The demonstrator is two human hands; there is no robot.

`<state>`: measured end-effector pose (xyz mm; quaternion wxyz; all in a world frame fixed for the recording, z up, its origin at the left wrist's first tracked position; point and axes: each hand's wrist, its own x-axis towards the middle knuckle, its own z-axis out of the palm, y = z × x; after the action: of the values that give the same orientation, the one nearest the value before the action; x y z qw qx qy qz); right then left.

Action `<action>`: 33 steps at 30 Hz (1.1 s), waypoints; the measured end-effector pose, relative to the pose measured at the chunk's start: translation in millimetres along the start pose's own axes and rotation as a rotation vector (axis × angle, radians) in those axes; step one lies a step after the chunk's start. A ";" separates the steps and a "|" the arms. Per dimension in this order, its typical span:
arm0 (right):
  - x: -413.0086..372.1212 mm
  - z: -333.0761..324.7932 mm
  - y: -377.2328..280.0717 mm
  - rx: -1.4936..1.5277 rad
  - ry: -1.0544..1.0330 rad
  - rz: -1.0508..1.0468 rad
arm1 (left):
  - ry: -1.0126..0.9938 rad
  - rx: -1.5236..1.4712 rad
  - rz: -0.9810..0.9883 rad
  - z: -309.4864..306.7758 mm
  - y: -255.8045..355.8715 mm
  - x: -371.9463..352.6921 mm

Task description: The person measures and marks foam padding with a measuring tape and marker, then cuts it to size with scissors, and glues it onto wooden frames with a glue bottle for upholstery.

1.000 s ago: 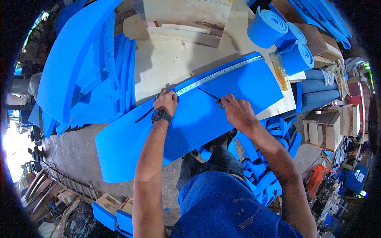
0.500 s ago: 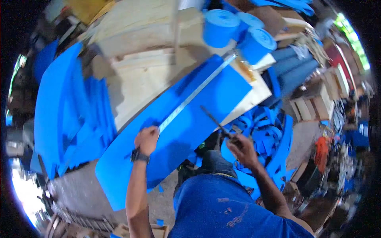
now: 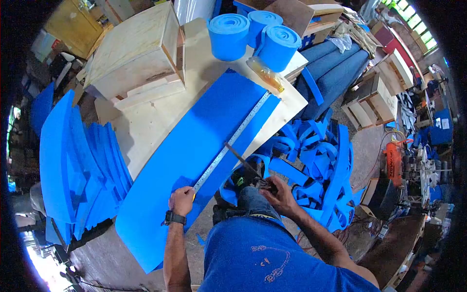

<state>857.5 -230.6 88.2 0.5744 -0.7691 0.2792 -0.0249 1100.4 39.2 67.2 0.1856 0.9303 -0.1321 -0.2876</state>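
A long blue foam sheet [image 3: 165, 151] lies slantwise over a pale wooden board [image 3: 142, 127], its near end hanging past the board. Along the sheet, close to its right long edge, stretches a tape measure [image 3: 233, 138]. My left hand [image 3: 182, 200], a dark watch on its wrist, is closed around the near end of the tape, and a bit of yellow shows beside the fingers. A long thin knife [image 3: 243, 163] is gripped in my right hand [image 3: 279, 195]. Its tip overlaps the tape's edge about midway along.
Curved blue foam sheets [image 3: 63, 165] stand at left. Foam rolls [image 3: 228, 39] and a clear bottle with amber contents [image 3: 266, 75] sit at the board's far end, near a wooden box [image 3: 136, 51]. Foam offcuts [image 3: 316, 165] heap at right, below dark fabric rolls [image 3: 335, 73].
The tape has shifted across the foam toward its right long edge. My right hand has brought the knife tip left to the tape. The whole view has also shifted and sharpened.
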 end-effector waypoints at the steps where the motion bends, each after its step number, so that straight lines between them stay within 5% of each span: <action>1: -1.8 1.0 2.8 0.052 0.006 0.006 | 0.020 0.002 0.014 1.8 -2.0 -0.2; 8: -4.3 1.0 6.6 -0.503 -0.081 -0.090 | 0.072 0.041 0.081 33.8 -39.7 17.9; 15: 6.9 19.8 -31.5 -0.740 -0.221 -0.298 | 0.152 0.039 -0.012 38.4 -31.6 14.7; 33: 30.2 40.9 -28.1 -0.859 -0.246 -0.314 | 0.098 0.055 -0.048 32.3 -27.2 12.4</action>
<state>908.9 -203.7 91.0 0.2221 -0.9673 0.0745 0.0976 1095.2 50.5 25.0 0.1594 0.9509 -0.1085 -0.2423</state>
